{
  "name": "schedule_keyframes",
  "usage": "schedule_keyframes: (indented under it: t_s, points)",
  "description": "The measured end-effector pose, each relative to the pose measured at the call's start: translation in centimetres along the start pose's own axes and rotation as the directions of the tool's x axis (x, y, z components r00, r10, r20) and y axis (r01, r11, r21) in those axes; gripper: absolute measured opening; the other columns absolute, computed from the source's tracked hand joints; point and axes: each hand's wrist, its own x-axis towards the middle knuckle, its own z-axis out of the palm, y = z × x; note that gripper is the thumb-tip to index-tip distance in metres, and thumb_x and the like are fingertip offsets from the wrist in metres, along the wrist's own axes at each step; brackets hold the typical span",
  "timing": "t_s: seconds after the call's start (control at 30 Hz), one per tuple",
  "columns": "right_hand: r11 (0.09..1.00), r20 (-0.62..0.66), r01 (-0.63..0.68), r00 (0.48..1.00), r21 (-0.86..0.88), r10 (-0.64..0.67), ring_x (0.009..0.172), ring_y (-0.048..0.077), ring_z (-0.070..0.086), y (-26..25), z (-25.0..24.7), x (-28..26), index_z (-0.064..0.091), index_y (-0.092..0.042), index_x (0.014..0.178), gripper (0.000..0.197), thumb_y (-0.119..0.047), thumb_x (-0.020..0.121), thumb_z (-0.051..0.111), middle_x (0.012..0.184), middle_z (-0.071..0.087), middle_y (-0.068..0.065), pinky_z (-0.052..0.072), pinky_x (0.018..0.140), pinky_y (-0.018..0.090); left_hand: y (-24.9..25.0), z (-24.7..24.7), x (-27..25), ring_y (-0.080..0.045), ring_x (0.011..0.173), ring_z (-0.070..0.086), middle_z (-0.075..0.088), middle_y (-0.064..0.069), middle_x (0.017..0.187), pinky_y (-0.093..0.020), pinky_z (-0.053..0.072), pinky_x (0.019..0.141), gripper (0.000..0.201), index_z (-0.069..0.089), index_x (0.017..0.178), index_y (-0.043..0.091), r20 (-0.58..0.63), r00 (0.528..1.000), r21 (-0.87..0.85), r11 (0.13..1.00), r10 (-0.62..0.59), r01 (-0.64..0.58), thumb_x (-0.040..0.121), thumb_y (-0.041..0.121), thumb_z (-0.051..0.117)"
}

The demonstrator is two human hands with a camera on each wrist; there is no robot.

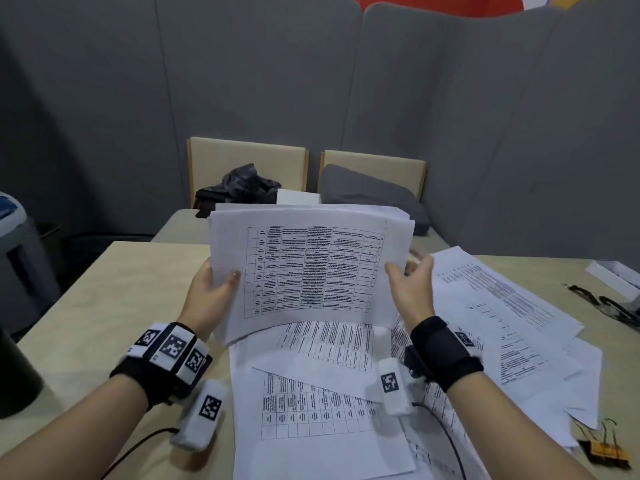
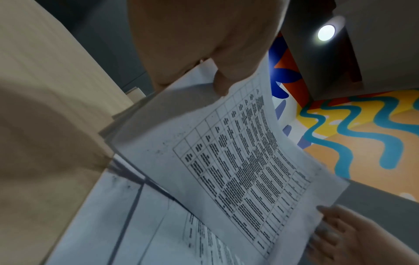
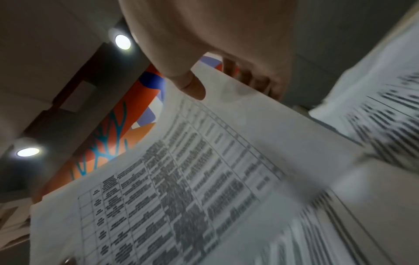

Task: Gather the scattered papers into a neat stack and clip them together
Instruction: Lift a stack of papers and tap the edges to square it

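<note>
I hold a stack of printed table sheets (image 1: 311, 268) upright above the table, its lower edge near the loose papers. My left hand (image 1: 221, 282) grips the left edge with the thumb on the front; the left wrist view shows that hand (image 2: 215, 71) on the stack (image 2: 238, 161). At the right edge my right hand (image 1: 408, 271) pinches the stack (image 3: 181, 179), thumb in front and fingers (image 3: 254, 80) behind. Loose papers (image 1: 311, 393) lie scattered underneath and off to the right (image 1: 502, 306). Orange binder clips (image 1: 602, 448) lie at the table's near right.
A dark cylinder (image 1: 14, 372) stands at the table's left edge. Black clips (image 1: 606, 303) and a white box (image 1: 613, 271) lie at the far right. Two chairs (image 1: 246, 157) with a dark bag (image 1: 242, 185) and a grey cushion (image 1: 370, 195) stand behind. Cables (image 1: 446, 434) trail from my wrists.
</note>
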Motion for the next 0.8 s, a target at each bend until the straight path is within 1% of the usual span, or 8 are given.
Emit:
schedule_keyframes:
  t_s: [0.07, 0.17, 0.23, 0.3, 0.43, 0.63, 0.7, 0.8]
  points:
    - [0.936, -0.094, 0.274, 0.949, -0.220, -0.300, 0.132, 0.025, 0.041, -2.1, 0.2, 0.2, 0.027, -0.016, 0.144, 0.071, -0.026, 0.084, 0.064, 0.143, 0.042, 0.010, 0.035, 0.111, 0.045, 0.2, -0.2, 0.0, -0.012, 0.089, 0.063, 0.065, 0.004, 0.102, -0.031, 0.052, 0.072, 0.026, 0.053, 0.121, 0.013, 0.021, 1.000, -0.003, 1.000, 0.017, -0.016, 0.095, 0.011, 0.053]
    - [0.523, 0.140, 0.665, 0.679, -0.532, -0.721, 0.149, 0.026, 0.012, -6.0, 1.8, -0.2, 0.017, -0.011, 0.152, 0.087, -0.038, 0.084, 0.063, 0.159, 0.020, 0.010, 0.008, 0.122, 0.046, 0.8, -0.2, 0.0, -0.016, 0.092, 0.064, 0.066, 0.001, 0.105, -0.032, 0.052, 0.074, 0.023, 0.053, 0.118, 0.015, 0.077, 0.996, 0.019, 0.998, 0.052, -0.054, 0.096, 0.012, 0.052]
    - [0.283, 0.433, 0.771, 0.574, -0.570, -0.695, 0.151, 0.026, 0.002, -8.1, 3.5, 0.1, 0.011, -0.010, 0.155, 0.091, -0.045, 0.086, 0.058, 0.162, 0.010, 0.010, -0.003, 0.122, 0.045, 1.1, -0.2, 0.0, -0.014, 0.091, 0.063, 0.065, 0.001, 0.104, -0.031, 0.051, 0.073, 0.020, 0.055, 0.111, 0.020, 0.114, 0.989, 0.050, 0.994, 0.092, -0.099, 0.096, 0.009, 0.050]
    - [0.217, 0.693, 0.812, 0.577, -0.542, -0.433, 0.150, 0.028, 0.010, -9.0, 5.2, 1.0, 0.024, -0.015, 0.152, 0.077, -0.045, 0.089, 0.058, 0.158, 0.026, 0.011, -0.002, 0.122, 0.047, 1.5, -0.1, -0.2, -0.010, 0.088, 0.062, 0.064, 0.005, 0.100, -0.028, 0.048, 0.072, 0.021, 0.054, 0.105, 0.025, 0.120, 0.985, 0.075, 0.988, 0.128, -0.137, 0.096, 0.007, 0.050]
    - [0.362, 0.788, 0.798, 0.575, -0.481, -0.221, 0.100, 0.032, 0.062, -9.8, 6.3, 1.6, 0.061, -0.014, 0.099, 0.016, -0.028, 0.092, 0.061, 0.100, 0.067, 0.009, 0.048, 0.088, 0.041, 2.4, -0.4, -0.2, -0.007, 0.089, 0.061, 0.063, 0.008, 0.099, -0.026, 0.048, 0.071, 0.016, 0.054, 0.108, 0.019, 0.115, 0.976, 0.130, 0.972, 0.183, -0.197, 0.096, 0.010, 0.052]
    - [0.624, 0.505, 0.728, 0.668, -0.286, -0.547, 0.082, 0.022, 0.065, -13.1, 4.6, 2.2, 0.062, -0.010, 0.097, 0.012, -0.020, 0.090, 0.063, 0.090, 0.070, 0.003, 0.052, 0.074, 0.035, 3.5, -2.2, 2.4, -0.026, 0.123, 0.044, 0.044, -0.008, 0.132, -0.043, 0.041, 0.103, 0.063, 0.038, 0.131, 0.016, -0.366, 0.897, 0.238, 0.957, 0.249, -0.168, 0.084, 0.046, 0.065]
    - [0.782, 0.417, 0.616, 0.738, -0.095, -0.530, 0.092, 0.017, 0.068, -13.8, 4.2, 2.1, 0.064, -0.010, 0.110, 0.021, -0.019, 0.091, 0.063, 0.101, 0.072, 0.001, 0.055, 0.083, 0.034, 4.7, -1.4, 2.8, -0.019, 0.127, 0.043, 0.041, -0.007, 0.140, -0.038, 0.036, 0.108, 0.075, 0.024, 0.144, 0.015, -0.279, 0.956, -0.007, 0.996, 0.087, -0.093, 0.088, 0.050, 0.059]
    - [0.897, 0.361, 0.423, 0.822, 0.127, -0.440, 0.103, 0.010, 0.065, -13.3, 4.1, 1.1, 0.059, -0.009, 0.121, 0.026, -0.012, 0.095, 0.058, 0.112, 0.069, -0.001, 0.052, 0.094, 0.027, 7.2, 0.3, 2.9, -0.013, 0.111, 0.056, 0.057, 0.002, 0.123, -0.041, 0.044, 0.102, 0.051, 0.045, 0.125, 0.021, -0.059, 0.982, -0.068, 0.981, 0.178, -0.181, 0.087, 0.054, 0.054]
